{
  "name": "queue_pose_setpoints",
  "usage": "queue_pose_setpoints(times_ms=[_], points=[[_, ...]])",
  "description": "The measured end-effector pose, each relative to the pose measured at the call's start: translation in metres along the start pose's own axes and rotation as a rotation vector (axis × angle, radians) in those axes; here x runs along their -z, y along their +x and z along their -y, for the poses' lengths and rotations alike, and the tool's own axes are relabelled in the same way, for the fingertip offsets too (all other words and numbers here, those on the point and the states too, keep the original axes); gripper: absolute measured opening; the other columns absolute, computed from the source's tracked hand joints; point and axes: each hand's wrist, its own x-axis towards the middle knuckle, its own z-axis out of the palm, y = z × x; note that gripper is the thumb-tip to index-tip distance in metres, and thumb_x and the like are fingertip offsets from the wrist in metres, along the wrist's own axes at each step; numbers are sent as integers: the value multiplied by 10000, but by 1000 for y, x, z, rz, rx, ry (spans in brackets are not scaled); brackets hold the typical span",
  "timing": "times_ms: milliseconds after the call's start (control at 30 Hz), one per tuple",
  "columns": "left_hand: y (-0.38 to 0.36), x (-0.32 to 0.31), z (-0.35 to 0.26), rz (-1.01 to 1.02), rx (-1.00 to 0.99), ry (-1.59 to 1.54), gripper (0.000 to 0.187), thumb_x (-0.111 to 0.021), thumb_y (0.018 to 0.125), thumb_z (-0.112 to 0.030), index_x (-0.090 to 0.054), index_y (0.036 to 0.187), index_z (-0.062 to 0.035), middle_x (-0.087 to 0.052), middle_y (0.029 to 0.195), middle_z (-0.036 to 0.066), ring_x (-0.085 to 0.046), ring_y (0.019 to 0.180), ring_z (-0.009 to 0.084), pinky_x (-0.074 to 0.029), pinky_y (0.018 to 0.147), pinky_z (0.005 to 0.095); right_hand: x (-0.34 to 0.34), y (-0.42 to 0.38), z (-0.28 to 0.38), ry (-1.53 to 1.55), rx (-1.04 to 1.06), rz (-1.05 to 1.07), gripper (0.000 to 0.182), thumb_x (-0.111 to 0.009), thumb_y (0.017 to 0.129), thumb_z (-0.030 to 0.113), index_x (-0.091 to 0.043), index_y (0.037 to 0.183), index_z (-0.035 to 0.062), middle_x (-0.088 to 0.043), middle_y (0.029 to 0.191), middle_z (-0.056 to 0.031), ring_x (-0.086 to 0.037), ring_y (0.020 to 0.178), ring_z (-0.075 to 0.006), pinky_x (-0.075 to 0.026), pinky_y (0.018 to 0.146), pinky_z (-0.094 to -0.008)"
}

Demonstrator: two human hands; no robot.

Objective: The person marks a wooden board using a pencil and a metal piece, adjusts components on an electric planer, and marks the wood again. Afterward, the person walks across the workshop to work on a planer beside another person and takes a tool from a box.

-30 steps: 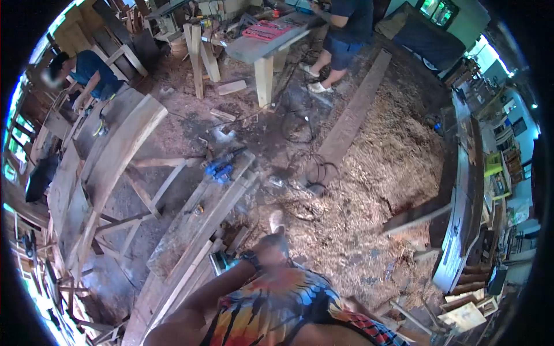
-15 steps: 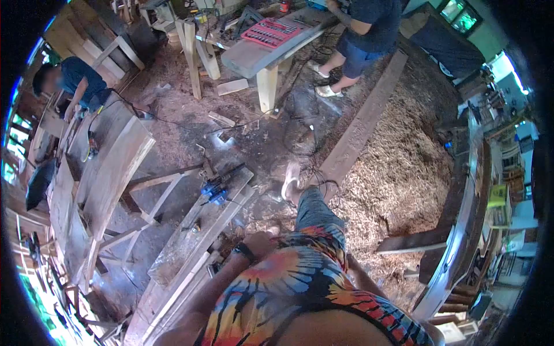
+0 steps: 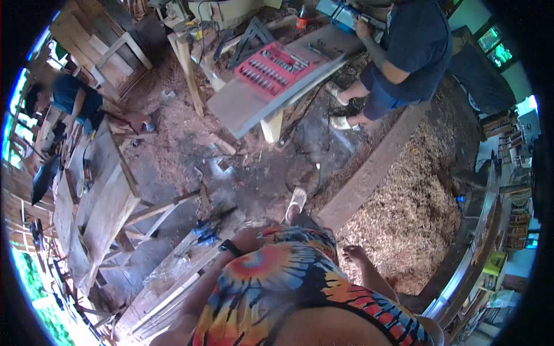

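My left hand (image 3: 255,237), with a dark watch (image 3: 231,248) on its wrist, hangs in front of my tie-dye shirt (image 3: 283,265); its fingers are blurred and partly hidden. Just beyond it, a blue power tool (image 3: 205,232) lies on a long wooden plank (image 3: 167,277). At my other side, my right hand (image 3: 356,255) hangs with loosely bent fingers apart and holds nothing, above a heap of wood shavings (image 3: 398,213). Ahead of me is a workbench (image 3: 231,109) carrying a red socket set case (image 3: 274,69).
A person in dark clothes (image 3: 415,52) stands behind the bench, hands at a blue case (image 3: 337,14). Another person (image 3: 75,98) bends by large slabs (image 3: 107,213) on the left. A long board (image 3: 369,167) borders the shavings. Cables and a wood offcut (image 3: 222,144) lie on the floor.
My view has moved forward, so the workbench and socket set look nearer. My right hand has swung out into view beside my body. The standing person now appears larger, further right.
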Motion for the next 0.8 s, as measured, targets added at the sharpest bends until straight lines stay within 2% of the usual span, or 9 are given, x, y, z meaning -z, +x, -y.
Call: queue_pose_setpoints(times_ms=[100, 133, 200, 267, 533, 567, 667, 700, 800], points=[[29, 45, -7, -128, 53, 70, 446, -566, 954, -460, -649, 1270, -156, -698, 1131, 221, -667, 1032, 426, -520, 893, 510, 47, 50, 72, -329, 519, 186, 316, -738, 923, 222, -670, 1178, 49, -723, 982, -119, -711, 816, -222, -591, 629, -359], [36, 65, -15, -165, 100, 92, 445, -577, 953, -439, -647, 1270, -134, -693, 1133, 233, -665, 1035, 430, -520, 896, 510, 49, 58, 110, 48, 117, 145, 365, -757, 908, 232, -666, 1203, 37, -726, 999, -124, -718, 837, -230, -607, 657, -373], [53, 76, -8, -272, 244, 135, 484, -594, 947, -427, -647, 1248, -52, -695, 1103, 263, -669, 1028, 439, -529, 892, 510, 54, 67, 163, 7, 307, 132, 334, -747, 917, 221, -672, 1159, 2, -723, 954, -121, -711, 791, -215, -610, 643, -386], [63, 97, -12, -332, 196, 168, 510, -596, 943, -439, -650, 1230, -21, -700, 1080, 268, -675, 1015, 441, -539, 882, 507, 49, 70, 218, -74, 301, 47, 314, -732, 931, 226, -679, 1137, -4, -730, 903, -122, -696, 728, -201, -586, 602, -351], [152, 156, 15, -359, 38, 4, 321, -622, 922, -277, -705, 1105, -27, -722, 982, 236, -717, 882, 393, -580, 773, 468, 5, 51, 336, -163, 305, 7, 239, -706, 926, 141, -687, 1108, -12, -744, 938, -125, -721, 794, -195, -603, 630, -303], [167, 168, 16, -358, 46, -36, 268, -626, 919, -237, -722, 1045, -20, -722, 967, 234, -718, 871, 389, -582, 765, 456, 26, 123, 288, -157, 377, 90, 331, -743, 925, 312, -715, 1106, 37, -735, 885, -109, -698, 737, -199, -580, 629, -357], [192, 225, 2, -506, -11, -69, 223, -622, 920, -202, -719, 975, -9, -717, 906, 233, -716, 820, 383, -571, 723, 455, -3, 119, 314, -1054, 578, -230, 368, -761, 902, 371, -728, 1099, 61, -740, 896, -140, -720, 765, -202, -587, 623, -357], [200, 240, 18, -506, -120, -74, 208, -633, 920, -199, -707, 913, -6, -711, 837, 220, -708, 761, 374, -550, 682, 458, -22, 87, 357, -998, 290, -135, 463, -746, 883, 480, -733, 1101, 72, -742, 942, -161, -732, 817, -209, -595, 715, -383], [223, 265, 46, -594, -37, -181, 234, -645, 929, -215, -688, 863, 5, -700, 787, 212, -701, 720, 353, -533, 650, 454, -48, 65, 416, -1055, 490, -101, 505, -743, 864, 495, -727, 1149, 78, -738, 1017, -182, -726, 928, -280, -574, 864, -411]])
